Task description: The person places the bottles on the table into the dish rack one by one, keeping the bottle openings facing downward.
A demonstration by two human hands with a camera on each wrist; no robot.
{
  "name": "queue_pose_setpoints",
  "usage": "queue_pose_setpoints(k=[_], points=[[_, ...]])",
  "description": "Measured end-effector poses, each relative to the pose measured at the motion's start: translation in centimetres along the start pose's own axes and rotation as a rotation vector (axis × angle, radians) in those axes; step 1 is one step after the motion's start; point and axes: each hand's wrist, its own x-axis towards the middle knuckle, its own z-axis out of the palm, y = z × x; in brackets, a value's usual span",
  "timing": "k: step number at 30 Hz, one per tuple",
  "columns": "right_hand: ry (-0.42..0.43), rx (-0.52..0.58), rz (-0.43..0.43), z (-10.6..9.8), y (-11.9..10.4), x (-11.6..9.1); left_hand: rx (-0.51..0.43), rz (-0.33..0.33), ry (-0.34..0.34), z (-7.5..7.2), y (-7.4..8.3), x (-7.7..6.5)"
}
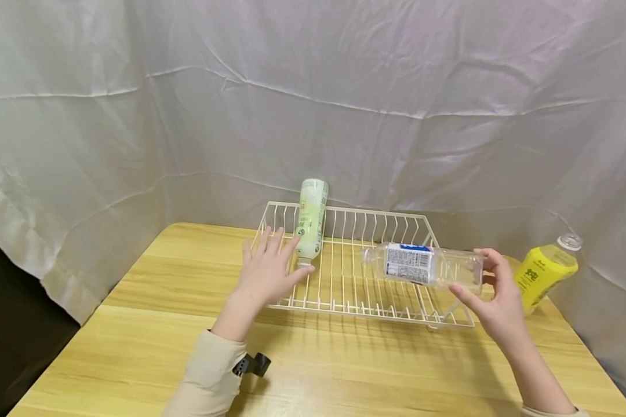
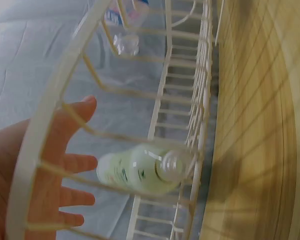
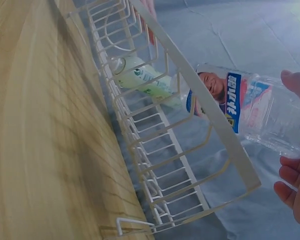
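A white wire dish rack (image 1: 344, 313) stands on the wooden table. In its left part lies a green bottle (image 1: 312, 223), its neck toward the front. My left hand (image 1: 265, 272) is spread over the rack's left front, fingers straight, thumb beside the bottle's neck. A clear plastic bottle (image 1: 451, 269) with a blue and white label is held sideways above the rack's right part. My right hand (image 1: 498, 301) grips it round its base, thumb in front and fingers behind, with the neck pointing left. The right wrist view shows the clear bottle's label (image 3: 232, 102) up close.
A yellow-labelled bottle (image 1: 545, 272) stands right of the rack, beside my right hand. Grey cloth (image 1: 313, 145) hangs behind and at the sides of the table (image 1: 135, 341). A black device (image 1: 253, 365) is strapped at my left wrist.
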Motion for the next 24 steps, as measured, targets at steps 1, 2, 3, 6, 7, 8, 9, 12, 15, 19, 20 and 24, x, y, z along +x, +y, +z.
queue_pose_setpoints(k=[1, 2, 3, 6, 7, 8, 9, 12, 15, 19, 20, 24], points=[[0.002, -0.019, 0.005, 0.0, -0.1, 0.0, -0.001, -0.014, -0.013, -0.1, -0.3, 0.0], [0.004, -0.033, 0.006, 0.0, -0.1, 0.1, -0.003, -0.029, -0.024, -0.1, -0.6, 0.0], [0.009, -0.045, 0.004, 0.0, -0.1, 0.2, -0.003, -0.042, -0.029, -0.1, -0.8, 0.0], [0.024, -0.064, -0.015, 0.0, -0.4, 0.6, 0.008, -0.088, -0.042, -0.2, -1.4, -0.1], [0.028, -0.069, -0.021, 0.0, -0.5, 0.8, 0.013, -0.102, -0.044, -0.2, -1.5, -0.2], [0.031, -0.074, -0.027, 0.0, -0.6, 0.9, 0.021, -0.116, -0.045, -0.3, -1.6, -0.2], [0.032, -0.083, -0.029, 0.0, -0.8, 1.1, 0.034, -0.129, -0.048, -0.3, -1.7, -0.3], [0.029, -0.115, -0.022, 0.2, -1.4, 1.6, 0.053, -0.158, -0.054, -0.2, -1.7, -0.4], [0.023, -0.164, -0.015, 0.5, -2.1, 2.1, 0.055, -0.179, -0.061, -0.1, -1.6, -0.3], [0.018, -0.197, -0.019, 1.3, -3.2, 2.9, 0.049, -0.194, -0.070, -0.1, -1.6, -0.2], [0.016, -0.199, -0.024, 1.5, -3.4, 3.0, 0.049, -0.197, -0.075, -0.1, -1.6, -0.1], [0.023, -0.204, -0.065, 2.6, -4.2, 3.7, 0.043, -0.198, -0.090, -0.1, -1.6, 0.0]])
